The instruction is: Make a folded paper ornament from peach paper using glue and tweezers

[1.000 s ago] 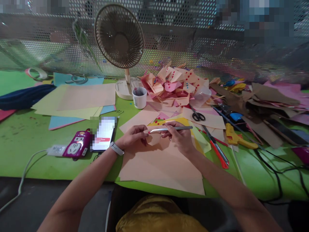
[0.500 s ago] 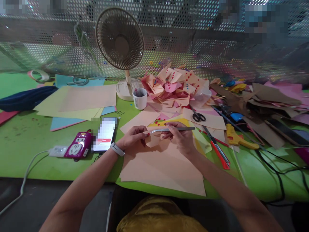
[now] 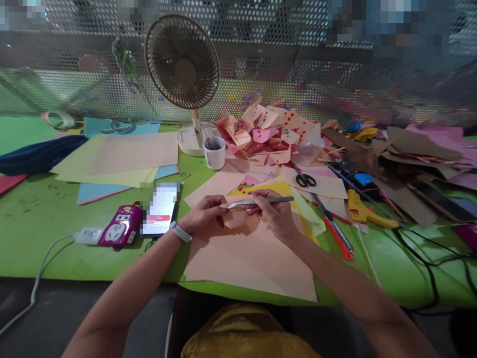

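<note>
My right hand (image 3: 274,214) is closed on silver bent-tip tweezers (image 3: 276,200), which point left. Their tip touches the fingertips of my left hand (image 3: 206,213). That left hand is pinched, and anything between its fingertips is too small to make out. Under both hands lies a small peach paper piece (image 3: 236,219), partly hidden by fingers and shadow. Large peach sheets (image 3: 249,263) are spread beneath it, with a yellow sheet (image 3: 307,223) showing at the right. Small red pieces (image 3: 244,190) lie just behind the hands.
Behind stand a fan (image 3: 182,62) and a white cup (image 3: 214,153), beside a crumpled paper pile (image 3: 264,132). Scissors (image 3: 305,180), a red cutter (image 3: 337,236) and a yellow glue gun (image 3: 367,211) lie right. A phone (image 3: 162,209) and purple socket block (image 3: 122,226) lie left.
The tweezers and my right hand have shifted slightly left, and the tip now meets my left fingertips more closely. The whole view has moved a little.
</note>
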Demonstrator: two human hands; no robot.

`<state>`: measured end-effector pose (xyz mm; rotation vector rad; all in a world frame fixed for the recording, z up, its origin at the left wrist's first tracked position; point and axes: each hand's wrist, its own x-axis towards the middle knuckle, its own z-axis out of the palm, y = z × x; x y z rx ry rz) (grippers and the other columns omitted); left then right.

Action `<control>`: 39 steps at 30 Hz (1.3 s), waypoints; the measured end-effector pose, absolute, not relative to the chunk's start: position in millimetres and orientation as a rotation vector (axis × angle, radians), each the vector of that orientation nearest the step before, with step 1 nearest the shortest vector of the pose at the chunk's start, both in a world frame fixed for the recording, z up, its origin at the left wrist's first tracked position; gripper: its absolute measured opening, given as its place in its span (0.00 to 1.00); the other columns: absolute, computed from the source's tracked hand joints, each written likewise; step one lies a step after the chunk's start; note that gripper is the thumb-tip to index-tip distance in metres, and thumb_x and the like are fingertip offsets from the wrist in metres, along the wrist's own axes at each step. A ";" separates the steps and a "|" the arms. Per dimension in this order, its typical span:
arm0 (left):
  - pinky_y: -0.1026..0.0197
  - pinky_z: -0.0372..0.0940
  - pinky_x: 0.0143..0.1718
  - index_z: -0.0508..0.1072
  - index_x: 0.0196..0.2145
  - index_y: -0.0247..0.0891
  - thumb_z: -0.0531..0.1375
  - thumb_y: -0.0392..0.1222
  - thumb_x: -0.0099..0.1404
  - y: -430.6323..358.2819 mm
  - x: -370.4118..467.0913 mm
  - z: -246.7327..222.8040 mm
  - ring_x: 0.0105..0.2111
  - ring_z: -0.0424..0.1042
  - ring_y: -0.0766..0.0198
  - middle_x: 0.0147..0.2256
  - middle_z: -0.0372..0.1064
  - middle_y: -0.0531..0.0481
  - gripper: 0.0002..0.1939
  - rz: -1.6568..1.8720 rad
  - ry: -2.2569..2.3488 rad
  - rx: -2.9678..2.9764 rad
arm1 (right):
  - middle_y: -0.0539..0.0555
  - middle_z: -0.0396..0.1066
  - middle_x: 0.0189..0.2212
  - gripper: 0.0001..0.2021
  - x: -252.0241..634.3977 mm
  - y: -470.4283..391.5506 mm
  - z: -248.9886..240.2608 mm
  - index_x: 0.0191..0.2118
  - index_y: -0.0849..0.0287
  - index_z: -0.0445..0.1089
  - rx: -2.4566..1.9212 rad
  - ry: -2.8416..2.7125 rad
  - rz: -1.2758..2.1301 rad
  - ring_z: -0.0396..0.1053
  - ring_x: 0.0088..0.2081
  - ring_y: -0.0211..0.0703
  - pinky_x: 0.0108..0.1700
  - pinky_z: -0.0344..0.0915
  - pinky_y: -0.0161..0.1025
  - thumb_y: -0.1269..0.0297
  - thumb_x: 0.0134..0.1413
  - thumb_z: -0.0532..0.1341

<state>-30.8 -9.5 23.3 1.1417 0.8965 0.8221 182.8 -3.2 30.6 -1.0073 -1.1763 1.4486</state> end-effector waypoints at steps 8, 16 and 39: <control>0.64 0.68 0.24 0.68 0.27 0.34 0.65 0.47 0.58 -9.5 -31.4 21.0 0.21 0.71 0.66 0.23 0.67 0.53 0.14 0.800 0.881 1.158 | 0.51 0.76 0.23 0.19 181.2 -3.3 31.7 0.39 0.60 0.70 -1.015 -1.156 1.460 0.74 0.23 0.39 0.24 0.67 0.32 0.49 0.49 0.66; 0.64 0.67 0.24 0.68 0.27 0.34 0.65 0.48 0.58 -9.9 -31.0 21.7 0.21 0.71 0.66 0.23 0.67 0.53 0.14 0.794 0.890 1.167 | 0.51 0.76 0.24 0.18 181.2 -3.4 31.8 0.39 0.60 0.69 -1.002 -1.171 1.451 0.75 0.23 0.38 0.24 0.65 0.31 0.49 0.51 0.66; 0.67 0.66 0.21 0.65 0.25 0.35 0.69 0.46 0.52 -7.9 -29.9 25.6 0.20 0.69 0.67 0.22 0.65 0.54 0.17 0.766 0.917 1.197 | 0.56 0.77 0.44 0.10 265.0 54.2 63.7 0.43 0.55 0.77 -1.091 -2.088 0.597 0.75 0.45 0.49 0.47 0.70 0.43 0.61 0.58 0.62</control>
